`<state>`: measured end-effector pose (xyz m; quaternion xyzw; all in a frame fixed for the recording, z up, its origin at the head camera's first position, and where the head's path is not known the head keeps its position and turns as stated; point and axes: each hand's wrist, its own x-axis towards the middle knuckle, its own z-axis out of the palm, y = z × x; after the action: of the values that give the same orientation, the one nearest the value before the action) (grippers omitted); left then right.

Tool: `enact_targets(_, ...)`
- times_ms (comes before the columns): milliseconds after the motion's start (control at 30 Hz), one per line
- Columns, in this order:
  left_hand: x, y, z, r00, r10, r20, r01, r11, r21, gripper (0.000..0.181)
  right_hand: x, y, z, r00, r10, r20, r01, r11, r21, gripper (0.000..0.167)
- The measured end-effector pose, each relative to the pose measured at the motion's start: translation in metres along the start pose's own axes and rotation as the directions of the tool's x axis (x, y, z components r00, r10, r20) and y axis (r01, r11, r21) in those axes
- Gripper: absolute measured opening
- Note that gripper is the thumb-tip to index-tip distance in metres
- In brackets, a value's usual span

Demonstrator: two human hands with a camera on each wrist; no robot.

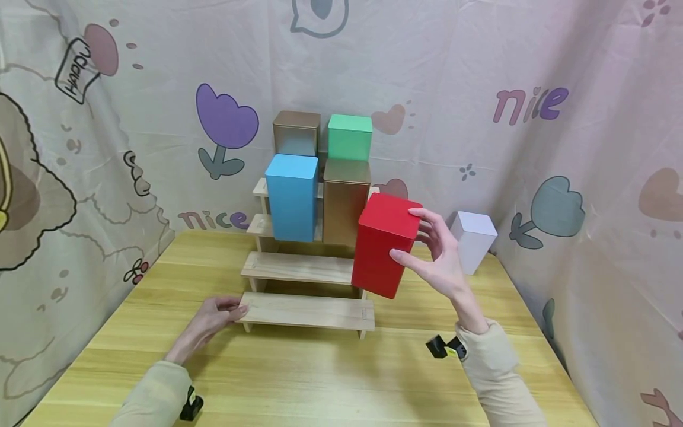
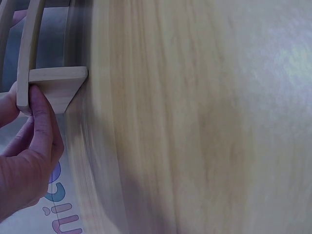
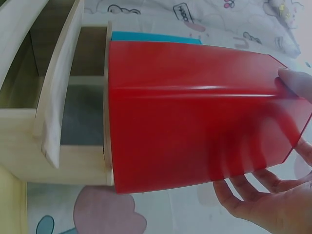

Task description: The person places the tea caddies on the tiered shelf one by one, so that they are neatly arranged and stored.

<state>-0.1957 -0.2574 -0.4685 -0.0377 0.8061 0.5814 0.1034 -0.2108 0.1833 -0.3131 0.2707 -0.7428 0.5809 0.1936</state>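
A red box (image 1: 385, 246) is held by my right hand (image 1: 439, 255), thumb on its front and fingers on the far side. In the head view it overlaps the right end of the stepped wooden rack (image 1: 304, 267); the right wrist view shows its lower end close against a shelf, and I cannot tell whether it rests there. My left hand (image 1: 213, 323) pinches the left end of the rack's lowest shelf (image 2: 24, 58) between thumb and fingers. Higher on the rack stand a blue box (image 1: 292, 198) and a brown box (image 1: 345, 201). Behind them are another brown box (image 1: 296, 133) and a green box (image 1: 349, 137).
A white box (image 1: 474, 242) stands on the wooden table (image 1: 453, 391) at the back right, just beyond my right hand. Printed cloth (image 1: 427, 71) hangs behind the table and along both sides.
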Motion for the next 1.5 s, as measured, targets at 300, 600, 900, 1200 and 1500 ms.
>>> enact_targets(300,0.0,0.001,0.0,1.0,0.006,0.004,-0.006,1.0,0.002,0.053,0.007,-0.004,0.022,0.998,-0.016,0.062,0.015,1.0,0.005,0.075)
enact_targets(600,-0.002,0.001,0.0,1.0,0.007,0.004,-0.007,1.0,0.008,0.053,0.011,-0.001,0.041,0.993,-0.02,0.12,0.018,1.0,0.015,0.075)
enact_targets(900,-0.002,0.002,0.0,1.0,0.001,0.003,-0.001,1.0,0.03,0.055,0.016,0.0,0.058,0.987,-0.008,0.16,0.001,0.999,0.044,0.074)
enact_targets(1200,-0.001,0.002,0.0,1.0,0.001,0.003,-0.001,1.0,0.026,0.054,0.021,0.002,0.073,0.982,0.014,0.19,-0.022,0.999,0.038,0.075)
enact_targets(1500,0.0,0.0,-0.001,1.0,0.01,0.016,-0.011,1.0,0.02,0.054,0.026,0.003,0.088,0.973,0.037,0.226,-0.052,0.997,0.061,0.072)
